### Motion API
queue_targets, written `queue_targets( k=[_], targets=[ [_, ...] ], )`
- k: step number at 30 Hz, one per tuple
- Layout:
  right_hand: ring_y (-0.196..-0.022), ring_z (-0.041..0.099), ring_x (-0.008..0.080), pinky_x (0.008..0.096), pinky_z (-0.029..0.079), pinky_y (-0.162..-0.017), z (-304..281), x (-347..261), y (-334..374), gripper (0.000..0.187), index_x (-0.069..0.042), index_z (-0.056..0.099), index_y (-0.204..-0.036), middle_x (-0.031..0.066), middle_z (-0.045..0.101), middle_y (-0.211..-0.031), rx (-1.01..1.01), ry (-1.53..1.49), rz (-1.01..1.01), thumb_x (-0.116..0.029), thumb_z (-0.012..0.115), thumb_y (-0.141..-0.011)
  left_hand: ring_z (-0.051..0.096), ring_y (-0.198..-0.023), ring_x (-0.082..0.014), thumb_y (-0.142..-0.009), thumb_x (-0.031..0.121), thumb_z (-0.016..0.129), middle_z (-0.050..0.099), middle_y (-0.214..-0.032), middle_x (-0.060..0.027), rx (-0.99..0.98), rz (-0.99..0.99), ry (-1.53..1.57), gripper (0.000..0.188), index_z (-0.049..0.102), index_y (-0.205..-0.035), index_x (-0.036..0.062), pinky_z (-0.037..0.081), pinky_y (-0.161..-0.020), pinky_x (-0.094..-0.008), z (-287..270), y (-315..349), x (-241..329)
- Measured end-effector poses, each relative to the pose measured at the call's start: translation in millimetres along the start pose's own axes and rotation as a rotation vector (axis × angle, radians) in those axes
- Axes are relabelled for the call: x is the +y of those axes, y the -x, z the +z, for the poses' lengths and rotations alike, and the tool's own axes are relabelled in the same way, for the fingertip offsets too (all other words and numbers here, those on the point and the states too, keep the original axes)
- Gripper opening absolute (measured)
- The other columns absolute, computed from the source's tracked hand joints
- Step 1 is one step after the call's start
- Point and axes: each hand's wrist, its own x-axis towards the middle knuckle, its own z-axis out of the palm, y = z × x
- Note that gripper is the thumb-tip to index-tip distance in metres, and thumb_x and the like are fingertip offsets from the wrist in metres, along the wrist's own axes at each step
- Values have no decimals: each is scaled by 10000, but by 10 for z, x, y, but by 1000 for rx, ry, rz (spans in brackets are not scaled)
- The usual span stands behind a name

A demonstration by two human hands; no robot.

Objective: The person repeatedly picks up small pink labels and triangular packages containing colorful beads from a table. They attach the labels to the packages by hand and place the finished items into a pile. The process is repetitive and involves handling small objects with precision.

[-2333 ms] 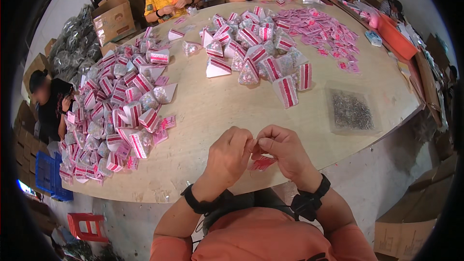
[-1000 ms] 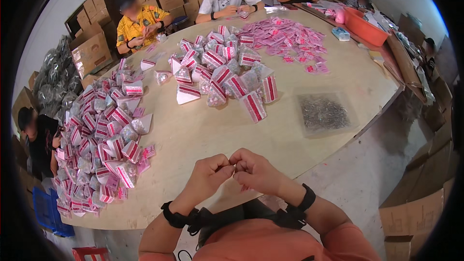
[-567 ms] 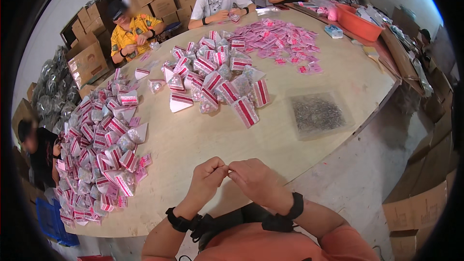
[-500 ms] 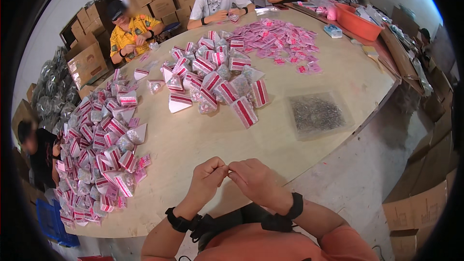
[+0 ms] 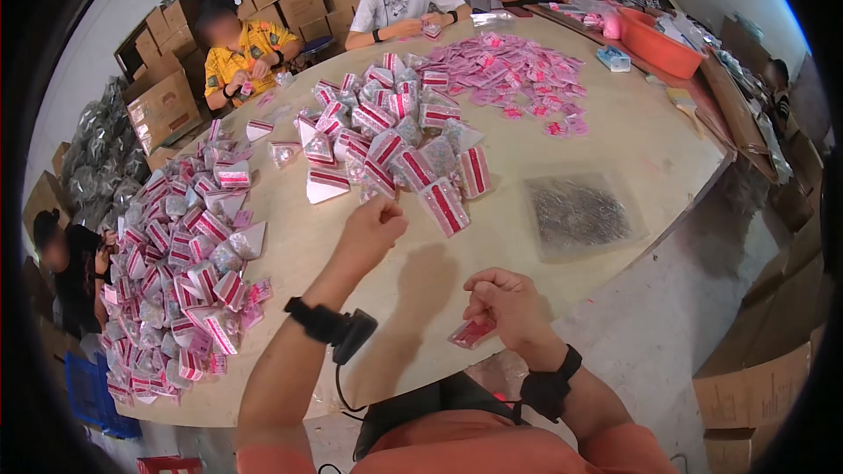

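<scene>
My left hand (image 5: 376, 230) is over the table, just short of a heap of wedge-shaped clear packs (image 5: 386, 136) with white and dark pink striped sides. Its fingers are curled in, and whatever they may hold is hidden. The closest pack (image 5: 444, 207) lies to the right of this hand. Near the table's front edge, my right hand (image 5: 511, 309) has its fingers bent, with a flat pink packet (image 5: 472, 333) in clear film held under the lower fingers.
A shallow clear box (image 5: 584, 215) of small metal pieces sits to the right. More wedge packs (image 5: 180, 272) cover the left side. Pink packets (image 5: 509, 70) lie in a heap at the back, near an orange tub (image 5: 654, 46). Several people sit around the table (image 5: 334, 298).
My hands, together before, are now apart: the left has moved forward to the pack heap, the right has moved right. The pink packet now shows under my right hand.
</scene>
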Motion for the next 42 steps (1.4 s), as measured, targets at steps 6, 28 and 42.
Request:
queue_targets(
  k=[6, 28, 42],
  targets=[
    [-548, 496, 145, 336, 474, -689, -361, 218, -123, 170, 23, 543, -918, 55, 526, -615, -149, -303, 6, -134, 536, -852, 478, -1016, -306, -711, 271, 661, 462, -1095, -230, 331, 197, -77, 645, 356, -1179, -51, 427, -810, -387, 666, -400, -434],
    [-528, 491, 141, 327, 487, -671, -376, 199, -142, 177, 14, 550, -922, 52, 525, -615, -149, -188, 51, -141, 559, -838, 543, -1007, -234, -849, 290, 558, 510, -1128, -76, -5, 33, 1252, 552, 302, -1284, 65, 491, -802, -382, 288, 509, -486],
    [-549, 556, 110, 220, 465, -534, 623, -135, 256, 138, 28, 591, -912, 70, 589, -662, -165, 592, -250, -52, 525, -821, 525, -1030, -278, -751, 51, 531, 477, -1122, -137, 289, 121, 1268, 549, 292, -1245, 26, 451, -884, -425, 181, 1328, -232]
  ],
)
